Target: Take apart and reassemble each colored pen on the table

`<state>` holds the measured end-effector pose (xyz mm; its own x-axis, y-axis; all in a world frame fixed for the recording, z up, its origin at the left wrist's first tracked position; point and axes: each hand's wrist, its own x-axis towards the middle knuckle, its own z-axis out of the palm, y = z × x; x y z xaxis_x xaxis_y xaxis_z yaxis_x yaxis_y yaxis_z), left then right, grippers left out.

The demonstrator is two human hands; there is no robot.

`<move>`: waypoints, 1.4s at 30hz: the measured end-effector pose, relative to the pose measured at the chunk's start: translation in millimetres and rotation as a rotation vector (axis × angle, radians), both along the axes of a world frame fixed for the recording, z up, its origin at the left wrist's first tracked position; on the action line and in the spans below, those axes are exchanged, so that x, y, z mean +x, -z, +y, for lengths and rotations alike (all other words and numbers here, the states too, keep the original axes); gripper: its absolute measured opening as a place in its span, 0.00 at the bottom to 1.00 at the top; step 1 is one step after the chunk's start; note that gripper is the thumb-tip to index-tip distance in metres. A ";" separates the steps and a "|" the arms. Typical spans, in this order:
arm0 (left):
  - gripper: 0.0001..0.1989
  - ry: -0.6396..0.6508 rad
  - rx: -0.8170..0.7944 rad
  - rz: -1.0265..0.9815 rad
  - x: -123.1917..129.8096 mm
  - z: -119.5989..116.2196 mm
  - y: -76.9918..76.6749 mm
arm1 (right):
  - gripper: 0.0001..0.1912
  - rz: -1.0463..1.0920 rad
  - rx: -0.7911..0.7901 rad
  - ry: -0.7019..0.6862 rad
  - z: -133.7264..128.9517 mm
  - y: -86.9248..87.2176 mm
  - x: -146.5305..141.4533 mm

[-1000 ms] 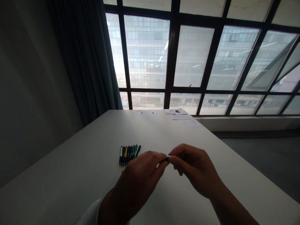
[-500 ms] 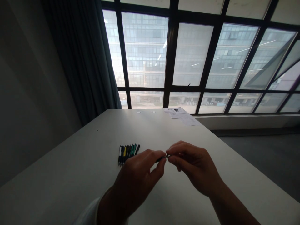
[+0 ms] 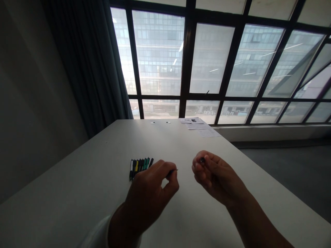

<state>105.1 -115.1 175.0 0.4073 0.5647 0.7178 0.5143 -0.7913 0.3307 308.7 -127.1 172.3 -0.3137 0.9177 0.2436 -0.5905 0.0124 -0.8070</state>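
Holding a slim dark pen barrel [image 3: 171, 173] in a narrow pinch, the left hand [image 3: 147, 196] is hovering above a pale, smooth surface [image 3: 196, 220], with the barrel's fine tip pointing toward the right hand [image 3: 217, 177]. The right hand's grip is closing narrowly on a small dark round piece [image 3: 202, 159], too small to identify, held at the fingertips. A row of slim pens with black, yellow and green barrels [image 3: 141, 168] is lying side by side just beyond the left grip, and loose printed sheets of paper [image 3: 199, 125] are resting well ahead of both grips at the far edge. The small piece could be slipping away if the right fingertips ease their pressure, and it could roll on the smooth surface. A careless drop of the left grip could also be knocking the pens out of line. Unlike the earlier frame, where both grips were meeting around the dark pen, the hands are now standing apart, with open space between them.
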 end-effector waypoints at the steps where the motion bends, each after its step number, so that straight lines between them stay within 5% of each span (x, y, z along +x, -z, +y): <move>1: 0.06 0.001 0.000 0.000 -0.4 0.1 -0.2 | 0.07 -0.098 0.035 0.006 -1.7 2.3 2.9; 6: 0.05 -0.026 0.000 0.019 -2.8 4.3 -0.8 | 0.06 -1.007 0.322 0.278 -6.8 47.2 32.9; 10: 0.05 -0.057 -0.011 0.039 -1.7 11.1 4.5 | 0.05 -1.381 0.250 0.414 -3.3 108.8 64.4; 15: 0.05 -0.029 -0.025 0.085 3.3 16.3 15.1 | 0.07 -1.482 0.196 0.456 6.6 148.5 84.6; 24: 0.06 -0.004 -0.050 0.125 9.1 18.8 20.0 | 0.09 -1.431 0.170 0.462 13.6 163.9 91.2; 32: 0.06 0.001 -0.024 0.126 12.4 16.5 21.3 | 0.11 -1.351 0.200 0.577 6.7 148.7 80.3; 35: 0.06 0.030 0.019 0.117 14.3 11.7 21.8 | 0.12 -1.097 0.215 0.665 -4.6 120.4 57.7; 39: 0.05 0.047 0.098 0.126 15.0 3.7 20.1 | 0.14 -0.642 0.192 0.476 -18.4 73.2 23.3; 42: 0.04 0.065 0.154 0.128 13.3 -0.3 17.3 | 0.11 -0.499 0.223 0.380 -21.1 45.2 5.4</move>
<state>118.3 -115.4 157.6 0.5325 0.4217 0.7339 0.4905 -0.8604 0.1385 314.1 -148.2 127.0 -0.1025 0.9312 0.3498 -0.0681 0.3443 -0.9364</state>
